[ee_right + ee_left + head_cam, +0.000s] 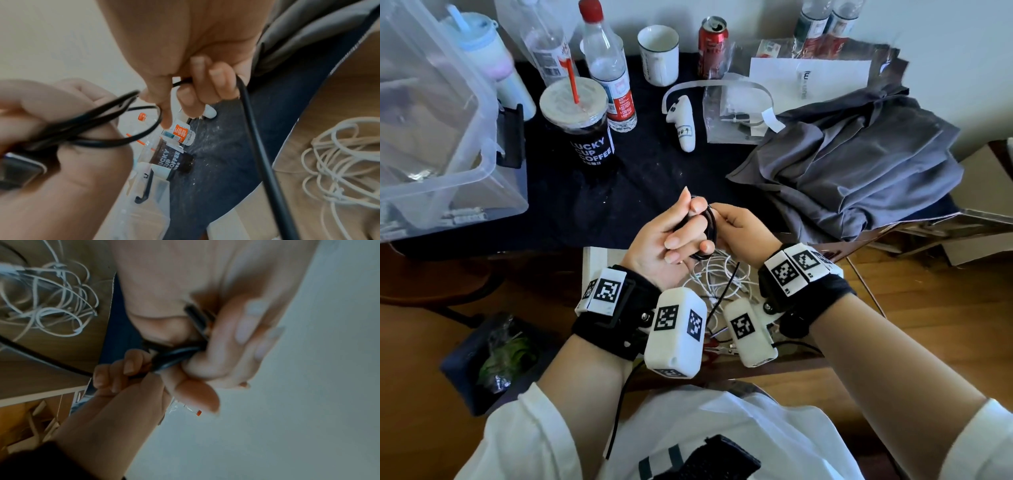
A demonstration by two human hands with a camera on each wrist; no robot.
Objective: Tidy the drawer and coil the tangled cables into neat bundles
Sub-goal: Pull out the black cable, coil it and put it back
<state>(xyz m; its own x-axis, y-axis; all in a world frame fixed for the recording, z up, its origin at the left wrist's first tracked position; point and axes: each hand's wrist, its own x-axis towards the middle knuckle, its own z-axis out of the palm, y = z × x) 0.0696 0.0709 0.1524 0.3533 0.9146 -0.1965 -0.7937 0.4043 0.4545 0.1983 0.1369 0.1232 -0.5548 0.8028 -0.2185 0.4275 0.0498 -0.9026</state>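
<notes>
A black cable (98,129) is gripped in loops by the curled fingers of the left hand (671,240), and its free length is pinched by the right hand (739,226) just beside it. Below both hands, tangled white cables (719,277) are seen lying in the open drawer (599,260).
</notes>
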